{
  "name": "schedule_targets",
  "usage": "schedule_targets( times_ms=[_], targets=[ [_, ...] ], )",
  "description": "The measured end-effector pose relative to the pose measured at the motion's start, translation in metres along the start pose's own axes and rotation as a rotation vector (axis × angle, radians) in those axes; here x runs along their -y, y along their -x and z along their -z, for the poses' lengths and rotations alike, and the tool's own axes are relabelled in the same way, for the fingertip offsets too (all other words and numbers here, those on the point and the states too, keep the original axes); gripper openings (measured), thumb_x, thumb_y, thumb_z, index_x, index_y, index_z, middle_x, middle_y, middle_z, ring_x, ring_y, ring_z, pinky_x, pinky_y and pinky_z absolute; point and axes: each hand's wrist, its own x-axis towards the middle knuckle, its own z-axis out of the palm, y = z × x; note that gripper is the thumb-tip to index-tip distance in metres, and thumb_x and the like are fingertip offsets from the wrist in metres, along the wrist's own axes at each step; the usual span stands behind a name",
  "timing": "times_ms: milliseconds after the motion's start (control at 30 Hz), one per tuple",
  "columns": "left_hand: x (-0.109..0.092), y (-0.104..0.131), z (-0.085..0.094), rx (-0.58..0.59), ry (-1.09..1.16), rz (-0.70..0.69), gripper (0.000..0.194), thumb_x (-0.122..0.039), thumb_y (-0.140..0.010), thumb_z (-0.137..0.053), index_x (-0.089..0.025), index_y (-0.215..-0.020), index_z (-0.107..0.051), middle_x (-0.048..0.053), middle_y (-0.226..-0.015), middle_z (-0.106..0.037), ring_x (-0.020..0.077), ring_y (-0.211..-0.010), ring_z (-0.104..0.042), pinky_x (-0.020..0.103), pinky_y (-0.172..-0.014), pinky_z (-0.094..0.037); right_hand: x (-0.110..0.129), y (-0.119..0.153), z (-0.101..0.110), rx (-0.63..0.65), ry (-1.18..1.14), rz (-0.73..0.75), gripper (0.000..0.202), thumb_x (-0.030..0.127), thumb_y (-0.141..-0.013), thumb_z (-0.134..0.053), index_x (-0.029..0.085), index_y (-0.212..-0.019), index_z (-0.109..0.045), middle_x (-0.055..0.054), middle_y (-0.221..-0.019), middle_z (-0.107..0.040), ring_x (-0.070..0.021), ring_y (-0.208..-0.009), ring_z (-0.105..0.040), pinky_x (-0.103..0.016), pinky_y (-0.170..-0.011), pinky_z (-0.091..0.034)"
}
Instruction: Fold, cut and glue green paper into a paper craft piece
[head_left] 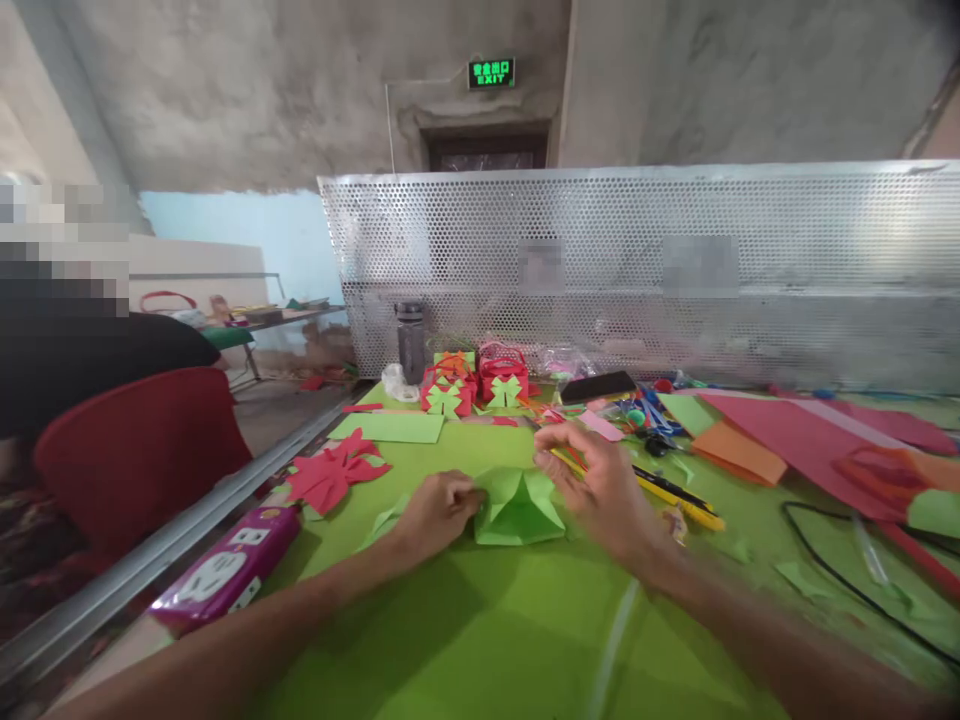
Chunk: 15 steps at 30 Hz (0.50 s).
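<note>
Green folded paper [519, 508] being pinched by left hand [437, 512]; right hand [600, 485] hovering, fingers loosely spread; creasing firmly should be keeping edges aligned

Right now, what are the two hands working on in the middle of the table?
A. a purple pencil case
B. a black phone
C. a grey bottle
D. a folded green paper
D: the left hand pinches the edge of the folded green paper lying on the green table, and the right hand hovers just above its other side.
</note>
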Motion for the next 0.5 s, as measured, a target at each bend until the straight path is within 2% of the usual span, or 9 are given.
schedule_targets(
  times_ms=[33,100,200,267,367,500],
  targets=[
    [-0.002,-0.002,-0.002,-0.008,0.018,0.015,0.036,-0.038,-0.078,-0.052,-0.017,-0.049,-0.049,-0.003,-0.048,-0.045,0.0105,-0.046,-0.044,0.024,-0.049,-0.034,0.003,0.001,0.0,0.0,-0.011,0.011,0.012,0.025,-0.083,-0.053,0.017,-0.089,-0.059,-0.004,-0.084,-0.066,-0.017,-0.079,-0.062,-0.029,-0.071,-0.047],
    [-0.005,-0.006,-0.005,-0.019,0.073,0.054,0.036,-0.038,-0.08,-0.047,-0.018,-0.05,-0.045,-0.005,-0.043,-0.042,0.0107,-0.04,-0.046,0.023,-0.044,-0.033,0.008,0.005,-0.001,-0.007,-0.029,0.039,0.012,0.025,-0.085,-0.051,0.017,-0.086,-0.06,-0.004,-0.079,-0.066,-0.0155,-0.073,-0.062,-0.027,-0.067,-0.048],
    [-0.009,-0.008,-0.006,-0.018,0.177,0.088,0.032,-0.041,-0.083,-0.039,-0.017,-0.063,-0.046,-0.003,-0.048,-0.049,0.0144,-0.044,-0.057,0.022,-0.042,-0.038,0.012,0.011,-0.006,0.032,-0.003,0.106,0.01,0.022,-0.085,-0.052,0.017,-0.085,-0.061,-0.003,-0.075,-0.067,-0.0141,-0.067,-0.062,-0.024,-0.061,-0.048],
    [-0.011,-0.006,-0.005,-0.024,0.232,0.078,0.032,-0.043,-0.084,-0.038,-0.017,-0.066,-0.045,-0.003,-0.052,-0.051,0.0161,-0.05,-0.062,0.022,-0.044,-0.041,0.01,0.016,-0.013,0.09,0.078,0.165,0.011,0.019,-0.08,-0.06,0.015,-0.091,-0.062,-0.005,-0.081,-0.069,-0.0159,-0.072,-0.064,-0.025,-0.063,-0.05],
    [-0.013,0.001,-0.004,-0.047,0.273,0.038,0.033,-0.043,-0.084,-0.043,-0.017,-0.063,-0.043,-0.005,-0.051,-0.047,0.015,-0.052,-0.062,0.021,-0.047,-0.042,0.002,0.024,-0.024,0.18,0.266,0.223,0.029,0.014,-0.067,-0.072,0.013,-0.094,-0.062,-0.007,-0.087,-0.069,-0.0208,-0.08,-0.063,-0.031,-0.069,-0.05],
    [-0.014,0.012,-0.005,-0.029,0.288,0.016,0.035,-0.043,-0.083,-0.047,-0.016,-0.06,-0.048,-0.005,-0.048,-0.047,0.013,-0.047,-0.057,0.021,-0.046,-0.039,-0.004,0.034,-0.035,0.267,0.45,0.284,0.018,0.008,-0.063,-0.073,0.018,-0.073,-0.06,-0.002,-0.075,-0.062,-0.0193,-0.072,-0.055,-0.031,-0.064,-0.044]
  ],
)
